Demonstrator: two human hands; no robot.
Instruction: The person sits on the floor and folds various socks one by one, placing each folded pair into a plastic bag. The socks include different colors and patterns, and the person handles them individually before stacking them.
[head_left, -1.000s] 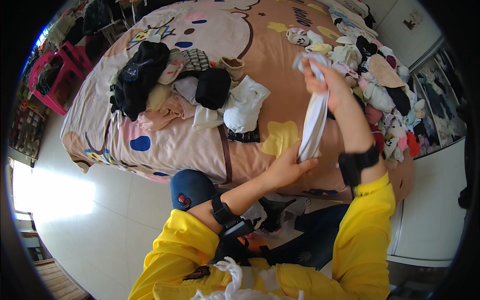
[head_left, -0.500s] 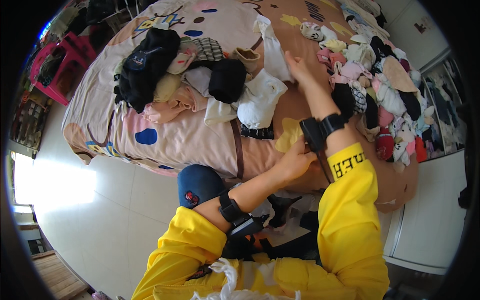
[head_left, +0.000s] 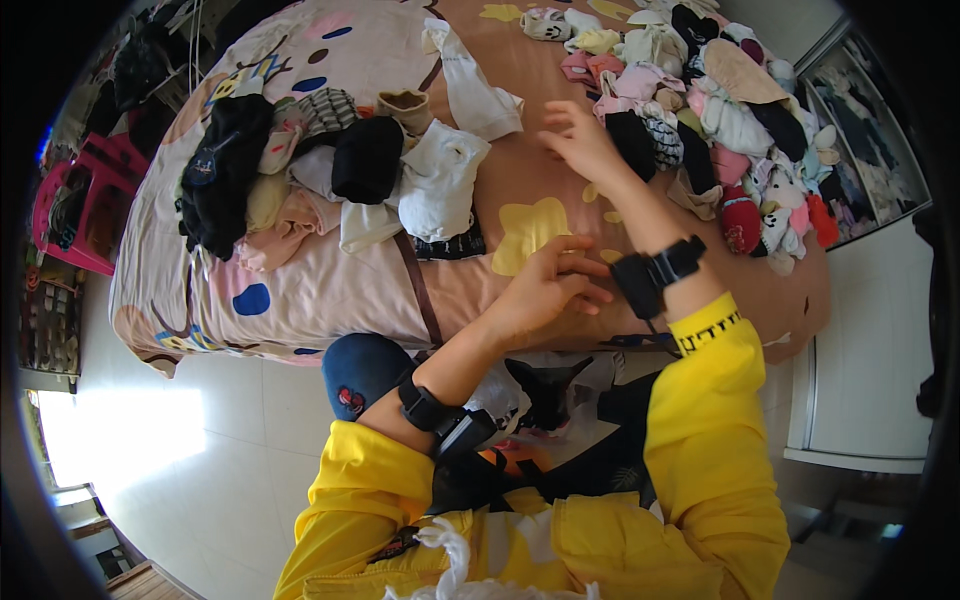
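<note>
My right hand (head_left: 583, 142) hovers over the bed between two heaps, its fingers apart and nothing in them. Just left of it a long white sock (head_left: 480, 98) lies flat. Closer to the bed's near edge, my left hand (head_left: 545, 288) is open and empty, fingers spread toward my right wrist. A black wristband device (head_left: 640, 282) sits on that wrist. The left heap holds a white folded sock (head_left: 438, 190), a black rolled piece (head_left: 367, 160), a brown sock (head_left: 403, 108), pink cloth (head_left: 293, 228) and a larger black garment (head_left: 225, 170).
A heap of bundled socks (head_left: 735, 130) in many colours covers the bed's right side. The bed (head_left: 350, 290) has a patterned sheet. Pink plastic chair (head_left: 85, 205) stands left, white cabinet (head_left: 868, 360) right. My blue-clad knee (head_left: 362, 375) is against the near edge.
The view has shifted, so the bed's things appear further left. My left hand has come away from the right wrist's device, and its fingers have spread. My right hand's fingers are spread wider.
</note>
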